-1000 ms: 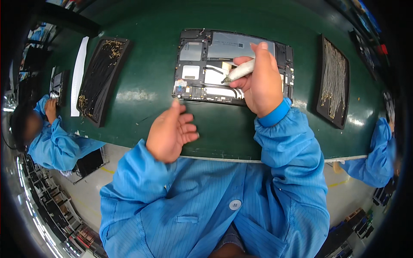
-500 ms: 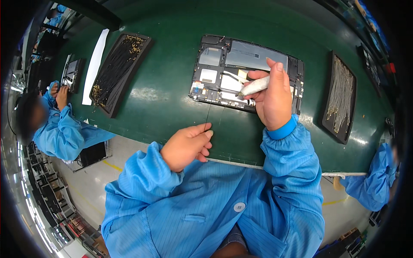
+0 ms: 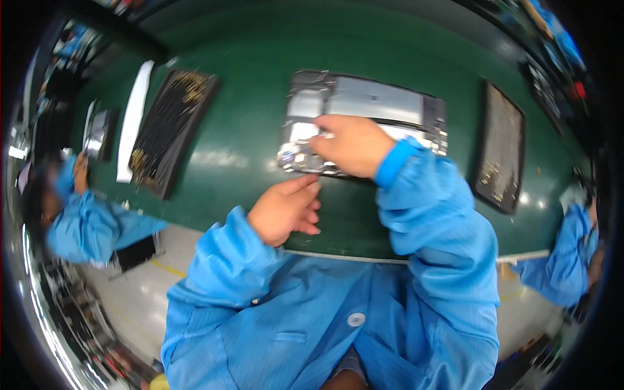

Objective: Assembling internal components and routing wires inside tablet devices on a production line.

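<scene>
My right hand (image 3: 351, 144) rests curled on the opened tablet (image 3: 364, 120) mid-mat; whether it pinches anything I cannot tell. My left hand (image 3: 285, 209) hovers near, fingers loosely together, empty. The tablet looks stiff, light, fragile inside; I'd grip its edges. Black trays (image 3: 166, 130) flank it, well apart

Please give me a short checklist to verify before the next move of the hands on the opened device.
1. Opened device lies flat on the green table: ok.
2. Right hand is over the device: ok.
3. Tool in the right hand's grip: cannot tell, blurred.
4. Left hand is empty, beside the device's near edge: ok.
5. Left hand steadies the device: not ok.
6. Black trays stand apart from both hands: ok.
</scene>
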The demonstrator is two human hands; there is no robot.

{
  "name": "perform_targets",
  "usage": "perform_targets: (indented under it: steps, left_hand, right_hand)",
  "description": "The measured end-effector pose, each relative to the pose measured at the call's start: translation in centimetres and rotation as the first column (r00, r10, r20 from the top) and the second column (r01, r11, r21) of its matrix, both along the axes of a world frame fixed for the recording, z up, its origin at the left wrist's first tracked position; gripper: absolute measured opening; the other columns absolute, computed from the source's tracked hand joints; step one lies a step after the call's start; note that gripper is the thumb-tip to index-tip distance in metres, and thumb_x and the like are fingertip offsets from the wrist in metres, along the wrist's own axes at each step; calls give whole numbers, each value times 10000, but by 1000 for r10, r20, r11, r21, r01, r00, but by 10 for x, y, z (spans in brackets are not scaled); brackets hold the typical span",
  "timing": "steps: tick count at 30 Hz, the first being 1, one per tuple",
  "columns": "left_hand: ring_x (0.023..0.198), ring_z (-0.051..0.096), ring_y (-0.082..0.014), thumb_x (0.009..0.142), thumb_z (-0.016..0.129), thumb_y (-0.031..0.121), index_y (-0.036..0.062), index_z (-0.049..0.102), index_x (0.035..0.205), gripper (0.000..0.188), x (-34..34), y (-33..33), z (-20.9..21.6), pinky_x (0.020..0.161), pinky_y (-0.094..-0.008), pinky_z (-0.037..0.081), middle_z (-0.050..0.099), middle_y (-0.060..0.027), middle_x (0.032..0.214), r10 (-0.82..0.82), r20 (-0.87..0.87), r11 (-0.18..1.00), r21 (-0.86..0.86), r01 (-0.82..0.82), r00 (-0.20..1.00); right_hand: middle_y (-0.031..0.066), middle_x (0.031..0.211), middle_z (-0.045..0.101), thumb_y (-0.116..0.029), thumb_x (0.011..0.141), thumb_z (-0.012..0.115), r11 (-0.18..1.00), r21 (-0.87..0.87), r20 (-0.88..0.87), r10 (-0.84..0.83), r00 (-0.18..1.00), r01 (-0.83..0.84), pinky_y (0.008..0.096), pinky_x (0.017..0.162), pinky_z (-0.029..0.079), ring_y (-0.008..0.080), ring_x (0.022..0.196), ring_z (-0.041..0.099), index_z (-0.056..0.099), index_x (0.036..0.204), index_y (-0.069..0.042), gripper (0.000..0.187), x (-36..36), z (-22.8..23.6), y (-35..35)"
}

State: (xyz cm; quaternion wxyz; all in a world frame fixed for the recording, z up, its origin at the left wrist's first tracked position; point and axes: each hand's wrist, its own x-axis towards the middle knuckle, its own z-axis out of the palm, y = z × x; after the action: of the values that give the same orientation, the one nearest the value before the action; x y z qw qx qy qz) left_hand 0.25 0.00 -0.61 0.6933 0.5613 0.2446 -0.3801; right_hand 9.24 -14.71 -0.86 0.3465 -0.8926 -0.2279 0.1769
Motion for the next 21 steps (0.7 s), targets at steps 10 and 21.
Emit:
perform_targets:
  steps: [10, 21]
  left_hand:
    - [826, 560, -257, 878, 297, 332, 73, 391, 1164, 397, 3, 42, -30, 739, -398, 455, 548, -116, 970, 80, -75, 775, -623, -110, 994]
    - [911, 527, -309, 880, 224, 371, 51, 376, 1172, 459, 5, 38, -32, 786, -450, 429, 515, -143, 1048, 2, -14, 755, -655, -10, 1000]
  right_hand:
    - [44, 771, 558, -252, 765, 482, 693, 426, -304, -496, 814, 581, 261, 563, 425, 133, 666, 513, 535, 952, -44, 285, -13, 8, -100]
    - [143, 836, 582, -336, 755, 497, 335, -318, 492, -741, 457, 887, 377, 738, 421, 322, 800, 537, 613, 849, -85, 292, -89, -11, -236]
